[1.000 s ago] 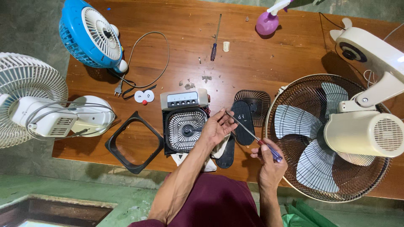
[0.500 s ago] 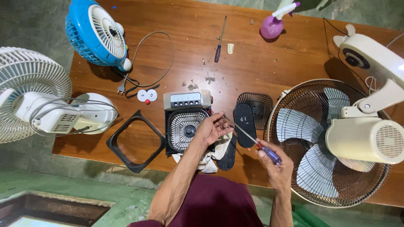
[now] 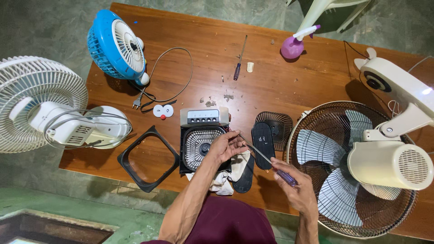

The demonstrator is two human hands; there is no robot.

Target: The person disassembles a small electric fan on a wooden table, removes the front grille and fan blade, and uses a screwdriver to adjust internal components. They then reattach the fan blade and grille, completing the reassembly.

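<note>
The small fan (image 3: 203,140) lies at the table's (image 3: 280,86) near edge on a cloth (image 3: 224,180); the left hand (image 3: 227,146) curls loosely onto its side, while the right hand (image 3: 296,186) grips a screwdriver (image 3: 270,161) tight, tip at the left fingers

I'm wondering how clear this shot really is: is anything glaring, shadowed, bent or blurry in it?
Head view: soft even light; a bright glare spot on the white fan arm at far right, and soft shadows beside the blue fan and spray bottle. The wide lens bows the table edges. Focus is sharp on the left hand, right hand and screwdriver.
</note>
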